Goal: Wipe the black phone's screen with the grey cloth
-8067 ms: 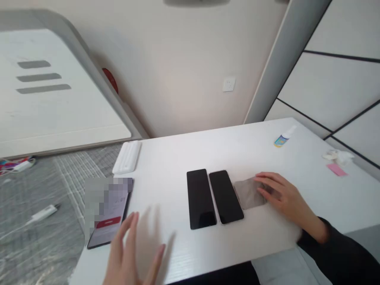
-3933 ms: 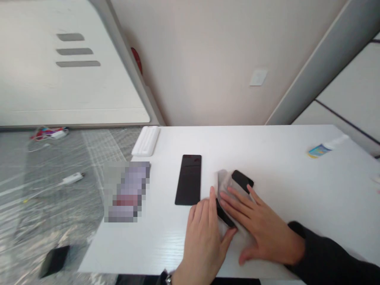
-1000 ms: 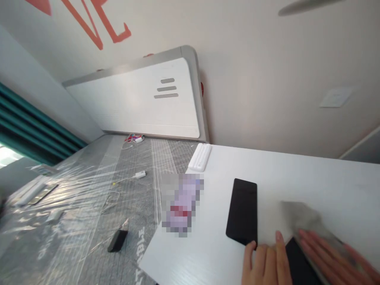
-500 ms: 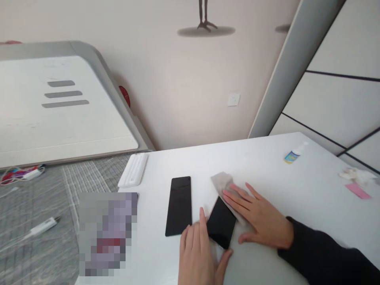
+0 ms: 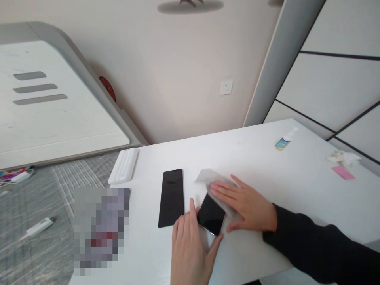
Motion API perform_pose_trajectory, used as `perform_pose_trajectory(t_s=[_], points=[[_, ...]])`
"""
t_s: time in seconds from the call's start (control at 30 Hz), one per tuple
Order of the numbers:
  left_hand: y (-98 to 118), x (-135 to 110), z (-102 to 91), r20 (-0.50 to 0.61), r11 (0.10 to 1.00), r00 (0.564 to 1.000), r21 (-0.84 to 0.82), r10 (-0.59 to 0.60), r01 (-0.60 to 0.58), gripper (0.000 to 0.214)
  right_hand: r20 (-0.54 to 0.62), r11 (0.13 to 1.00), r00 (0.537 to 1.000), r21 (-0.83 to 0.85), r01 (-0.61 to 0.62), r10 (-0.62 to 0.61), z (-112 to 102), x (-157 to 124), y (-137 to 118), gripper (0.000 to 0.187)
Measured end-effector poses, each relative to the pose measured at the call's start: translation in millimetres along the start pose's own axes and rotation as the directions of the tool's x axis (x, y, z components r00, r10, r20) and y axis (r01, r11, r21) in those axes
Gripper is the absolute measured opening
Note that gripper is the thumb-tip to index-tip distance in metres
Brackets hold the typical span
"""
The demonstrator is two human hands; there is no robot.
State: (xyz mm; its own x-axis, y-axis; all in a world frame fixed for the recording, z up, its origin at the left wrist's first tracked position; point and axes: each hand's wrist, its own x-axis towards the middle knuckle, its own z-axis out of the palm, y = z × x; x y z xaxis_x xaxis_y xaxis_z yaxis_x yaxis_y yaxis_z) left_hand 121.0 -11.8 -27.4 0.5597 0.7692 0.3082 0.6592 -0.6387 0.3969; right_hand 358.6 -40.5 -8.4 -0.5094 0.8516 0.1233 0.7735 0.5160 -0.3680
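Note:
A smartphone [image 5: 211, 214] with a dark screen lies tilted on the white table. My left hand [image 5: 190, 245] holds it in place, the thumb at its near corner and the fingers along its left side. My right hand [image 5: 243, 204] presses a thin grey cloth [image 5: 208, 175] onto the phone's far end with fingers stretched flat, its thumb apart near the right edge. The cloth hides that part of the screen. Just left of my left hand lies a larger flat black panel [image 5: 172, 198], perhaps another phone.
On the white table [image 5: 142, 245] are a white ridged case [image 5: 124, 165], a small spray bottle [image 5: 286, 139], crumpled white tissue [image 5: 344, 158] and a pink slip [image 5: 343, 172]. A pixelated object [image 5: 103, 225] sits at the left edge. A white cable plug [image 5: 40, 227] lies on grey fabric.
The scene has shifted left and up in the picture. My right hand and the cloth have slid slightly over the phone's far end, while my left hand keeps its hold.

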Motion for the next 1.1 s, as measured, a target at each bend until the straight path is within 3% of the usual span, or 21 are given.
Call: perform_pose_trajectory(t_s=[0.07, 0.17, 0.3, 0.43, 0.57, 0.7, 0.83, 0.9, 1.0, 1.1], points=[[0.9, 0.4, -0.2, 0.009, 1.000, 1.000, 0.001, -0.005, 0.005, 0.094, -0.011, 1.000, 1.000, -0.002, 0.008, -0.008, -0.1, 1.5, -0.7, 0.105], [2.3, 0.9, -0.4, -0.005, 1.000, 1.000, 0.025, 0.013, -0.013, 0.092, 0.045, 0.989, 0.989, 0.059, 0.139, -0.142, -0.1, 1.8, -0.4, 0.101], [4.2, 0.9, -0.6, 0.003, 0.999, 0.999, -0.038, -0.039, 0.039, 0.099, -0.016, 0.999, 1.000, -0.033, -0.020, 0.020, -1.2, 0.0, 4.9, 0.101], [4.4, 0.0, -0.5, 0.004, 0.999, 0.999, -0.027, -0.040, 0.040, 0.100, 0.042, 0.992, 0.992, 0.053, 0.117, -0.119, -0.8, -2.2, 2.0, 0.101], [3.7, 0.4, -0.4, -0.002, 0.998, 0.999, -0.051, -0.048, 0.047, 0.102, -0.001, 1.000, 1.000, -0.016, -0.017, 0.017, -2.6, -2.1, 3.5, 0.099], [3.0, 0.4, -0.2, 0.010, 0.999, 0.999, -0.017, -0.037, 0.037, 0.100, 0.049, 0.992, 0.992, 0.069, 0.110, -0.113, -2.6, -2.3, 4.0, 0.101], [3.2, 0.3, -0.8, 0.002, 0.998, 0.999, -0.047, -0.049, 0.049, 0.103, 0.007, 1.000, 0.999, -0.002, -0.031, 0.031, -3.0, -2.5, 4.5, 0.096], [3.0, 0.2, -0.5, -0.003, 0.998, 0.999, -0.042, -0.036, 0.036, 0.101, 0.026, 1.000, 1.000, 0.021, 0.000, -0.001, -2.6, -2.4, 2.1, 0.102], [1.9, -0.2, 0.7, -0.003, 1.000, 1.000, -0.001, -0.021, 0.021, 0.099, 0.092, 0.990, 0.989, 0.094, 0.105, -0.114, -2.4, -1.1, 0.0, 0.097], [0.3, -0.9, 1.8, 0.017, 0.999, 0.999, -0.006, -0.044, 0.044, 0.103, 0.034, 1.000, 0.999, 0.018, -0.016, 0.015, -3.7, 2.2, 4.2, 0.095]])
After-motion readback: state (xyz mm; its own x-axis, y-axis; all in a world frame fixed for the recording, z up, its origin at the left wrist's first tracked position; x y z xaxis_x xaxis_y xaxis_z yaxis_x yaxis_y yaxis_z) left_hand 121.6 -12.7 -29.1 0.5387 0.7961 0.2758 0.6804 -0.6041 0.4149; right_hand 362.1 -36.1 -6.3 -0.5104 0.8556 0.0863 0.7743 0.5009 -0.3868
